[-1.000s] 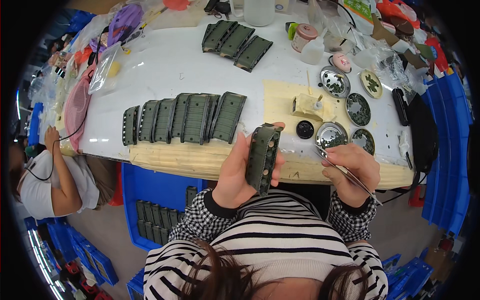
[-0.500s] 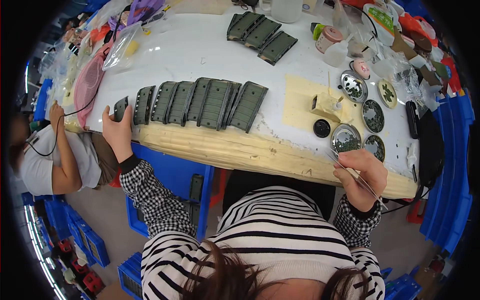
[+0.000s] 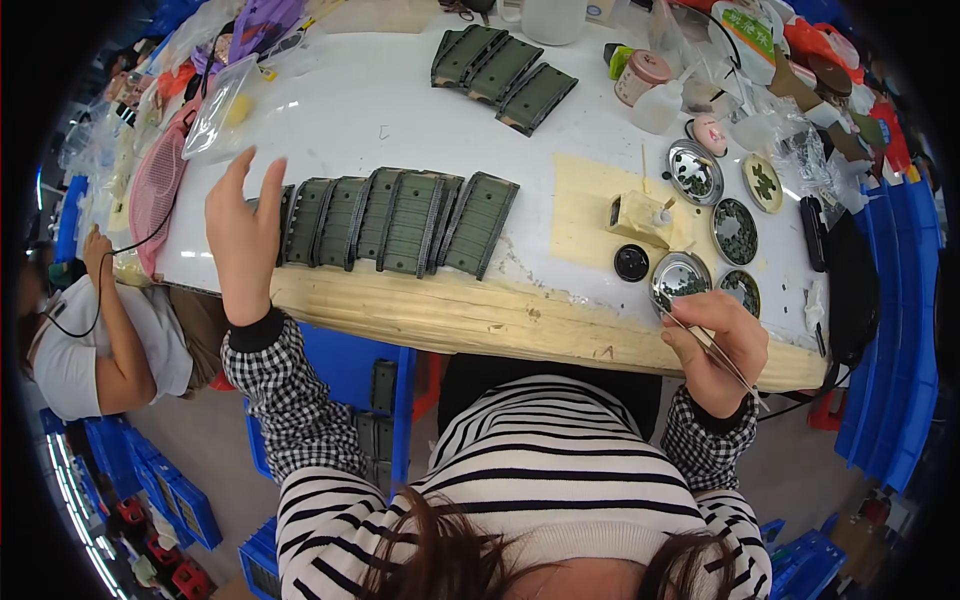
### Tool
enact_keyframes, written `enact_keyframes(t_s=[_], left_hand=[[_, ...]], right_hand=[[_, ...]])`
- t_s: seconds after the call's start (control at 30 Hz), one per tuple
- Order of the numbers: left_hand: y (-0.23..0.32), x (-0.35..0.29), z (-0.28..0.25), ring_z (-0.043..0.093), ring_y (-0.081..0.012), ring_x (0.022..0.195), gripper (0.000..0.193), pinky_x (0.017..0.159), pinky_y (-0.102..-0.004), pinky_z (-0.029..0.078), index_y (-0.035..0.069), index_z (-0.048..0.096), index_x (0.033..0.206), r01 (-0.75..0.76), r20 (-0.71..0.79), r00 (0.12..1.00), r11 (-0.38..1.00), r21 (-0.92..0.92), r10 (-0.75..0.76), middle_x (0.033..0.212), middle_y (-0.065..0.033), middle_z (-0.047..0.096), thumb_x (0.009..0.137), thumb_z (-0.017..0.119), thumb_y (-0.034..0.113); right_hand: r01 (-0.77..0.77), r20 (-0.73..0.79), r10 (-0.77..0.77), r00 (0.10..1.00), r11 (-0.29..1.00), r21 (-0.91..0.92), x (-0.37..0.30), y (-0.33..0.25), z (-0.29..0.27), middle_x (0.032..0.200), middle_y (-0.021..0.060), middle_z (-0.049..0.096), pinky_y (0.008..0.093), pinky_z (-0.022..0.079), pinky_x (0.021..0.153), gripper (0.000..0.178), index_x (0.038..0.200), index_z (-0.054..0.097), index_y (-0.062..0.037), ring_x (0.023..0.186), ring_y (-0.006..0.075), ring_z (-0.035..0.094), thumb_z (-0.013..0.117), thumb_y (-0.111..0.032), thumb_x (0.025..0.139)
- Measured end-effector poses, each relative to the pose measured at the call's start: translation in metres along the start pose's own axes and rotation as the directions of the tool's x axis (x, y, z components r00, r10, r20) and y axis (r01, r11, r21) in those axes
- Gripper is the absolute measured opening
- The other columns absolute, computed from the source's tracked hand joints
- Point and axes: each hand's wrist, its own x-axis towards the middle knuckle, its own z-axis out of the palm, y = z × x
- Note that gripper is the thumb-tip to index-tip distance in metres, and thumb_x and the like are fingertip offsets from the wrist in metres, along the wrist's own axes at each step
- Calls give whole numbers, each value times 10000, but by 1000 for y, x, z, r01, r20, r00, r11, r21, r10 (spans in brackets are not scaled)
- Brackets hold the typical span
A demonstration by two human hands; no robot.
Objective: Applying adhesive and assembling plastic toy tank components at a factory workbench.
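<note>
My left hand (image 3: pixel 244 238) hovers with fingers spread at the left end of a row of dark green ribbed plastic parts (image 3: pixel 400 220) that lean on each other on the white table (image 3: pixel 380 110). It holds nothing. My right hand (image 3: pixel 718 345) rests at the table's wooden front edge and grips thin metal tweezers (image 3: pixel 712 345), close to a round metal dish (image 3: pixel 680 275) of small dark pieces. A small cream block (image 3: pixel 640 215) stands on a yellow mat (image 3: pixel 590 210).
Three more green parts (image 3: pixel 505 72) lie at the back. Several round dishes (image 3: pixel 735 215), jars and bottles (image 3: pixel 650 85) crowd the right side. Bags (image 3: pixel 215 90) and a pink pad lie left. A seated person (image 3: pixel 85 320) is at far left. Blue bins (image 3: pixel 355 370) stand under the table.
My left hand set a green part at the row's left end, then lifted off with fingers open. The right hand kept the tweezers and stayed put.
</note>
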Motion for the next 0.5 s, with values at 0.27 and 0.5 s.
enact_keyframes(t_s=[0.27, 0.5], left_hand=[[158, 76, 79, 544, -221, 588, 363, 562, -345, 439, 44, 622, 818, -406, 379, 748, 827, -388, 545, 681, -64, 580, 869, 662, 401], [172, 68, 146, 595, -324, 915, 278, 707, -418, 516, 34, 628, 865, -647, 477, 634, 756, -103, 608, 963, -167, 599, 847, 648, 311]], right_hand=[[-10, -29, 10, 1000, 1000, -16, 0, -9, 1, 854, 111, 709, 306, 513, 701, 290, 976, 680, -8, 773, 241, 674, 756, 57, 704], [-166, -92, 164, 982, 986, -25, -18, 9, -27, 910, 99, 720, 378, 479, 879, 302, 1044, 683, -12, 874, 205, 672, 711, 62, 753]])
